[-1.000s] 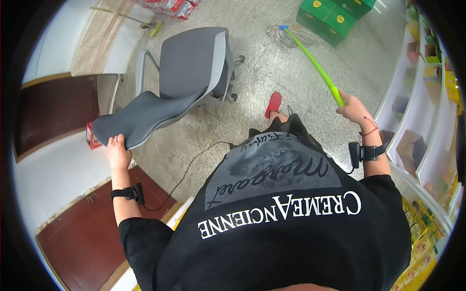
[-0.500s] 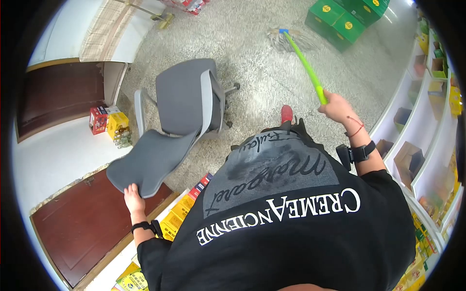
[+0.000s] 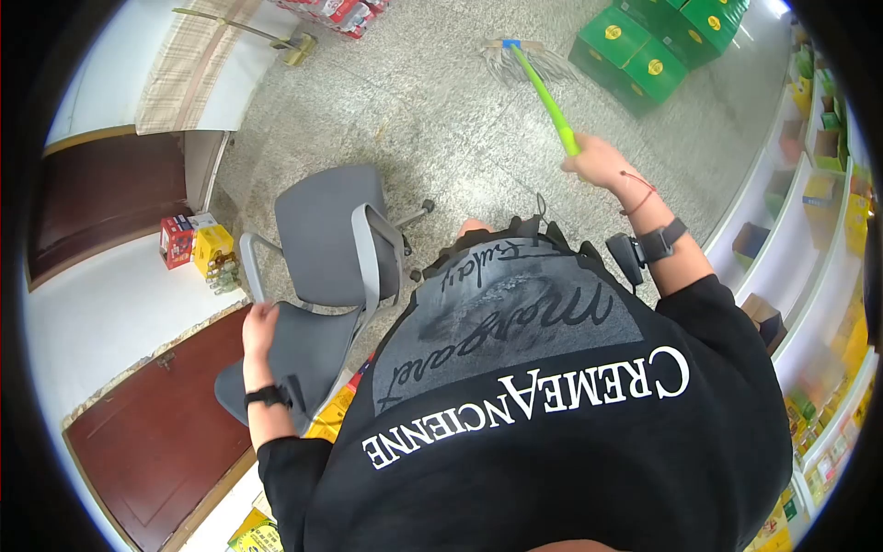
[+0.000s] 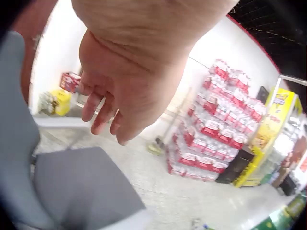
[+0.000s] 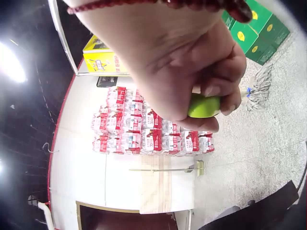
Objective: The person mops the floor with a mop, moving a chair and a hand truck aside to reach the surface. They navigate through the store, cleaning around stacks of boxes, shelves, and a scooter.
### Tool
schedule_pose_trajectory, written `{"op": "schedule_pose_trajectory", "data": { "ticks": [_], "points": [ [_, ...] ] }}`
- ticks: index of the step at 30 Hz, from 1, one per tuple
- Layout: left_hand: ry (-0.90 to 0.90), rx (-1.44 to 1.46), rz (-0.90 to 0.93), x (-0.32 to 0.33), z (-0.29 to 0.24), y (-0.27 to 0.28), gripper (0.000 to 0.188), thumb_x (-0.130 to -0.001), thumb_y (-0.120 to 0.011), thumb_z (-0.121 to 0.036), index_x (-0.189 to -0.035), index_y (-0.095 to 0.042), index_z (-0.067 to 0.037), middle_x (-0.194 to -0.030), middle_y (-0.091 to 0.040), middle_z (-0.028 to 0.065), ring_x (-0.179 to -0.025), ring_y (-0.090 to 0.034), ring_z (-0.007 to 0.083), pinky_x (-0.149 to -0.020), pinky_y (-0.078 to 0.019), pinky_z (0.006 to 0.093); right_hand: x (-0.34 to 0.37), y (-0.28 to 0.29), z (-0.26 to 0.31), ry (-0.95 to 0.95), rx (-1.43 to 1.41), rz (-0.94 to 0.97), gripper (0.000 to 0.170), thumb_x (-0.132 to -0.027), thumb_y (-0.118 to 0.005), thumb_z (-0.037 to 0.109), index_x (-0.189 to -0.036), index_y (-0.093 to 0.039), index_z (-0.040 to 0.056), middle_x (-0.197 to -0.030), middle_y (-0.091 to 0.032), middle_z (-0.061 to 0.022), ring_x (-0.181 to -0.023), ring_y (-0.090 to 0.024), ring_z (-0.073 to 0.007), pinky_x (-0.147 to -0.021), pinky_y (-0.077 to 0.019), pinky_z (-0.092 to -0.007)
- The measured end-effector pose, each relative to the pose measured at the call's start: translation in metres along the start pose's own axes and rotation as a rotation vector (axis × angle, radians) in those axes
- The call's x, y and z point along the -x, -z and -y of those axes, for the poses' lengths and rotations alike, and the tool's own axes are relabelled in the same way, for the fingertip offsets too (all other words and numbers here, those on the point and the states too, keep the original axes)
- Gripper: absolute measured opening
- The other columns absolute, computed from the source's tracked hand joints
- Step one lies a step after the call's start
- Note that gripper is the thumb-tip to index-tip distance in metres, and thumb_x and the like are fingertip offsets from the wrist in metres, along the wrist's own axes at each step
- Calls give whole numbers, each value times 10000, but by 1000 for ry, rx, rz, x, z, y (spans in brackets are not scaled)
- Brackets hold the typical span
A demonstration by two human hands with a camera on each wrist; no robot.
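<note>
My right hand (image 3: pixel 602 164) grips the bright green handle (image 3: pixel 547 103) of a mop, its fingers curled round the end in the right wrist view. The mop's grey strands (image 3: pixel 529 66) lie spread on the floor ahead, below a blue clip. My left hand (image 3: pixel 260 329) is off to the left, above the backrest of a grey office chair (image 3: pixel 326 235), holding nothing. In the left wrist view its fingers (image 4: pixel 103 112) hang loosely curled, with the chair's seat (image 4: pixel 86 187) below.
Green boxes (image 3: pixel 635 60) stand on the floor just right of the mop head. White shelves (image 3: pixel 773 221) with goods run along the right. Red and yellow boxes (image 3: pixel 213 248) sit by the left wall. A broom (image 3: pixel 296 48) leans farther back, near stacked red-and-white packs (image 4: pixel 211 129).
My left hand has let go of the chair's backrest and moved forward over it. The chair has shifted nearer my body, while the mop and my right hand have swung left.
</note>
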State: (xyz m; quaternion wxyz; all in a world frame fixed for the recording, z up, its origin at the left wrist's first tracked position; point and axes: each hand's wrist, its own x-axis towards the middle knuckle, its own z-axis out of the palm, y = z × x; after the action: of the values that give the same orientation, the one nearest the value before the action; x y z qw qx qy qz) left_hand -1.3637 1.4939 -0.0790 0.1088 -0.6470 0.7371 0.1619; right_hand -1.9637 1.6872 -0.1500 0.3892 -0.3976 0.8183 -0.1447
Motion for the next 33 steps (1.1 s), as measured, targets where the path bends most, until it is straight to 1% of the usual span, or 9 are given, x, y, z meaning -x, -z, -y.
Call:
{"op": "schedule_pose_trajectory", "data": {
  "ticks": [4, 7, 11, 14, 19, 21, 22, 26, 33],
  "points": [
    [-175, 395, 103, -104, -128, -27, 317, -778, -600, -234, -1010, -584, -19, -924, -623, 132, -883, -588, 182, -769, -448, 272, -69, 1, 15, -7, -199, 5, 400, -651, -599, 276, -876, -557, -52, -766, -601, -176, -715, -598, -272, -638, -465, -352],
    [-319, 569, 251, -176, -243, -36, 339, -787, -585, -258, -1022, -583, -13, -872, -627, 81, -791, -570, 126, -696, -441, 243, -115, 14, 50, -44, -181, 23, 367, -644, -595, 278, -793, -568, -57, -685, -592, -148, -606, -589, -230, -552, -465, -326],
    [-564, 652, 480, -265, -373, -46, 444, -795, -557, -331, -1093, -536, -3, -928, -614, 101, -812, -576, 141, -693, -448, 251, -180, 28, 99, -119, -148, 70, 335, -650, -586, 293, -730, -574, -32, -613, -575, -127, -504, -561, -213, -468, -446, -317],
    [-620, 587, 604, -310, -454, -39, 502, -827, -499, -374, -1172, -470, -11, -925, -607, 85, -748, -534, 145, -710, -427, 274, -234, 50, 132, -143, -149, 74, 380, -653, -597, 339, -743, -570, -30, -594, -568, -119, -485, -552, -201, -435, -438, -303],
    [-613, 510, 776, -366, -529, -13, 525, -837, -472, -387, -1204, -434, -13, -912, -603, 85, -695, -523, 136, -673, -426, 271, -296, 74, 177, -146, -201, 132, 517, -620, -638, 447, -797, -569, -35, -646, -582, -115, -507, -565, -189, -433, -453, -280],
    [-738, 429, 809, -395, -554, -12, 480, -852, -452, -363, -1180, -445, -13, -917, -595, 84, -692, -530, 130, -654, -427, 255, -314, 81, 192, -72, -335, 186, 532, -598, -653, 458, -822, -576, -18, -670, -587, -112, -524, -574, -194, -442, -461, -284],
    [-669, 562, 949, -415, -562, -29, 481, -853, -417, -398, -1127, -469, -6, -855, -589, 113, -616, -517, 146, -560, -418, 284, -321, 87, 201, -93, -307, 185, 530, -584, -660, 460, -840, -581, 3, -662, -584, -102, -524, -573, -189, -447, -463, -280],
    [-656, 566, 1027, -465, -588, -34, 405, -866, -401, -379, -1051, -495, -31, -813, -559, 89, -584, -483, 133, -467, -374, 280, -348, 113, 226, -104, -272, 211, 514, -594, -653, 436, -869, -586, 8, -691, -590, -95, -545, -569, -180, -469, -463, -274],
    [-633, 651, 1063, -526, -651, 20, 347, -905, -345, -287, -1065, -470, -6, -910, -561, 122, -746, -551, 179, -661, -445, 312, -446, 163, 232, -117, -363, 171, 468, -613, -661, 412, -813, -589, -6, -681, -580, -81, -553, -557, -180, -485, -461, -289]
  ]
}}
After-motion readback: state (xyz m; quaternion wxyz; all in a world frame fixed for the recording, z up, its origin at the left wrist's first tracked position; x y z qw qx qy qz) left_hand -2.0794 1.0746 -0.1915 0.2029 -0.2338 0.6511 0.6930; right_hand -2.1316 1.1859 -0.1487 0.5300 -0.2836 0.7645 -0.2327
